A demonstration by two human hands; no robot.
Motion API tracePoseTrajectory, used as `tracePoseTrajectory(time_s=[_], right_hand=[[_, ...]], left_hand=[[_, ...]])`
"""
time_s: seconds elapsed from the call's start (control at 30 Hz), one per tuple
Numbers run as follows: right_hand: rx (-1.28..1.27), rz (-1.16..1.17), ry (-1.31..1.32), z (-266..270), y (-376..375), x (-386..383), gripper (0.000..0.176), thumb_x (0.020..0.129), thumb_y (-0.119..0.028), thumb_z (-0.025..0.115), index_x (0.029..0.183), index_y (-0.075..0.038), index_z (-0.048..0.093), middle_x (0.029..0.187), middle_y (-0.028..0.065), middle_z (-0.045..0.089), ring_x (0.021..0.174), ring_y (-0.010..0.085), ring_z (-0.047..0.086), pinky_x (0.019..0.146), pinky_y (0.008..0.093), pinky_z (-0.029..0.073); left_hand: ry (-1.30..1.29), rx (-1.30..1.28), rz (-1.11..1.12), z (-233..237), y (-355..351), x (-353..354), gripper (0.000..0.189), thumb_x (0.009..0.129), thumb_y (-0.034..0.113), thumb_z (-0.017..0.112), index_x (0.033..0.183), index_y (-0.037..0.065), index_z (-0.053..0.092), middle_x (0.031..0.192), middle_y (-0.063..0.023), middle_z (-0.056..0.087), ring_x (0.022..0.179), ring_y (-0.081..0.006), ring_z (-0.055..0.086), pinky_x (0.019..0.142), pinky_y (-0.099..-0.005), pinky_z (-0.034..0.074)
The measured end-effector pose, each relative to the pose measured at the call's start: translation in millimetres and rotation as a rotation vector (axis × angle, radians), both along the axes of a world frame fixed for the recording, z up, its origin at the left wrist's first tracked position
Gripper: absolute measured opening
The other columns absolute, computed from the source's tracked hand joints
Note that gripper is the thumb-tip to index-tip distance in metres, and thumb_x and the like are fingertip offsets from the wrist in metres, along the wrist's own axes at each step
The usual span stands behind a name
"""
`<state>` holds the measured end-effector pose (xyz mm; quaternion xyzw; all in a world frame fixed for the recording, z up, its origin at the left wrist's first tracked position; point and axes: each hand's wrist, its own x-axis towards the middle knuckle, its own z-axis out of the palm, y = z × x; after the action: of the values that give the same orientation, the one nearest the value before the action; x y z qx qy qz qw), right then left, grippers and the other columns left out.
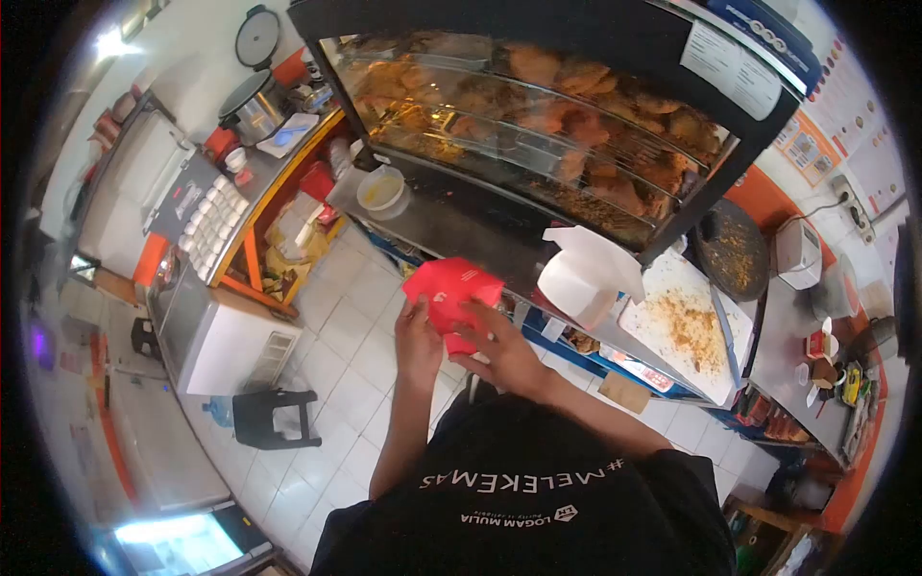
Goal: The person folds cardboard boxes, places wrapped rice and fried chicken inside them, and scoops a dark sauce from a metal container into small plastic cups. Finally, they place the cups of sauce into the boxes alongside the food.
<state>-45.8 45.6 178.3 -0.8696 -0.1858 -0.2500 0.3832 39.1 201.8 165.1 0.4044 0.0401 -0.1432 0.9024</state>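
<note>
A red paper carton point(448, 291) is held in front of my chest, over the edge of the steel counter point(451, 226). My left hand point(418, 336) grips its left side from below. Gripping its lower right side is my right hand point(501, 353), fingers spread over the red card. The carton looks partly folded, with its flaps bent. Just to the right, an open white paper box point(586, 274) stands on the counter.
A glass display case point(538, 115) full of fried chicken rises behind the counter. A white cutting board point(687, 326) with crumbs lies to the right, a white bowl point(381, 189) to the left. A black stool point(274, 418) stands on the tiled floor, and a rice cooker point(254, 106) on the side counter.
</note>
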Motion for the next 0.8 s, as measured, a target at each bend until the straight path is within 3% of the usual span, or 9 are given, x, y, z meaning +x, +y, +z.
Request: tracePoseTrajectory(time_s=[0.1, 0.2, 0.23, 0.37, 0.47, 0.57, 0.7, 0.77, 0.8], right_hand=[[-0.053, 0.118, 0.018, 10, -8, -1, 0.058, 0.083, -0.026, 0.080, 0.136, -0.013, 0.058, 0.150, 0.0223, 0.044, 0.136, 0.0404, 0.048, 0.109, 0.0472, 0.046], [-0.098, 0.217, 0.083, 14, -20, 5, 0.053, 0.088, -0.028, 0.074, 0.133, -0.006, 0.059, 0.152, 0.0216, 0.042, 0.141, 0.0394, 0.042, 0.111, 0.0460, 0.043], [-0.104, 0.244, 0.083, 14, -22, 9, 0.052, 0.089, -0.028, 0.073, 0.133, -0.004, 0.059, 0.152, 0.0216, 0.041, 0.142, 0.0392, 0.040, 0.112, 0.0455, 0.043], [-0.069, 0.036, 0.004, 15, -10, 22, 0.048, 0.091, -0.029, 0.067, 0.124, 0.006, 0.062, 0.151, 0.0233, 0.040, 0.140, 0.0379, 0.040, 0.113, 0.0440, 0.041], [0.194, -0.145, 0.056, 9, 1, 36, 0.034, 0.088, -0.021, 0.071, 0.114, 0.001, 0.068, 0.145, 0.0219, 0.047, 0.128, 0.0385, 0.051, 0.107, 0.0451, 0.046], [0.341, -0.238, 0.093, 5, -7, 43, 0.032, 0.086, -0.020, 0.074, 0.112, -0.003, 0.067, 0.135, 0.0212, 0.053, 0.120, 0.0396, 0.056, 0.101, 0.0464, 0.049], [0.508, -0.376, 0.113, -4, -26, 44, 0.027, 0.077, -0.012, 0.083, 0.100, -0.005, 0.070, 0.121, 0.0166, 0.060, 0.102, 0.0339, 0.063, 0.085, 0.0409, 0.054], [0.304, -0.241, 0.162, -14, -56, 29, 0.032, 0.081, -0.021, 0.080, 0.105, -0.004, 0.066, 0.114, 0.0183, 0.059, 0.106, 0.0379, 0.061, 0.088, 0.0451, 0.052], [0.204, -0.174, 0.183, -23, -76, 18, 0.035, 0.084, -0.025, 0.078, 0.107, -0.003, 0.064, 0.111, 0.0191, 0.059, 0.107, 0.0399, 0.060, 0.090, 0.0471, 0.051]], left_hand=[[-0.042, 0.051, 0.005, 9, 6, -3, 0.023, 0.105, 0.016, 0.053, 0.122, 0.001, 0.058, 0.114, -0.0112, 0.066, 0.103, -0.0194, 0.066, 0.084, -0.0353, 0.058], [-0.194, 0.258, 0.050, 11, 4, -3, 0.024, 0.104, 0.019, 0.055, 0.121, 0.003, 0.058, 0.112, -0.0105, 0.065, 0.102, -0.0192, 0.065, 0.083, -0.0353, 0.058], [-0.109, 0.171, 0.068, 22, 0, -3, 0.023, 0.104, 0.018, 0.056, 0.120, 0.003, 0.059, 0.111, -0.0102, 0.065, 0.101, -0.0191, 0.065, 0.083, -0.0354, 0.057], [0.014, 0.096, 0.127, 49, -22, -4, 0.019, 0.104, 0.017, 0.057, 0.117, 0.004, 0.060, 0.109, -0.0096, 0.065, 0.093, -0.0177, 0.065, 0.079, -0.0337, 0.056], [-0.024, 0.042, -0.019, 46, -33, -2, 0.019, 0.104, 0.017, 0.057, 0.117, 0.003, 0.060, 0.109, -0.0102, 0.066, 0.086, -0.0177, 0.065, 0.076, -0.0324, 0.054], [-0.189, 0.219, -0.176, 70, -49, 0, 0.020, 0.104, 0.018, 0.057, 0.110, 0.000, 0.063, 0.101, -0.0083, 0.068, 0.081, -0.0159, 0.065, 0.073, -0.0328, 0.053], [-0.612, 0.982, -0.357, 45, -48, 17, 0.017, 0.101, 0.014, 0.058, 0.101, 0.000, 0.067, 0.090, -0.0133, 0.072, 0.082, -0.0235, 0.069, 0.071, -0.0342, 0.052], [-0.982, 1.221, -0.397, 22, -46, 29, 0.015, 0.099, 0.012, 0.058, 0.098, 0.000, 0.068, 0.086, -0.0166, 0.073, 0.083, -0.0285, 0.070, 0.070, -0.0352, 0.053], [-1.170, 1.196, -0.561, 37, -46, 35, 0.014, 0.093, 0.008, 0.059, 0.101, 0.004, 0.069, 0.093, -0.0188, 0.071, 0.089, -0.0344, 0.069, 0.073, -0.0367, 0.054]])
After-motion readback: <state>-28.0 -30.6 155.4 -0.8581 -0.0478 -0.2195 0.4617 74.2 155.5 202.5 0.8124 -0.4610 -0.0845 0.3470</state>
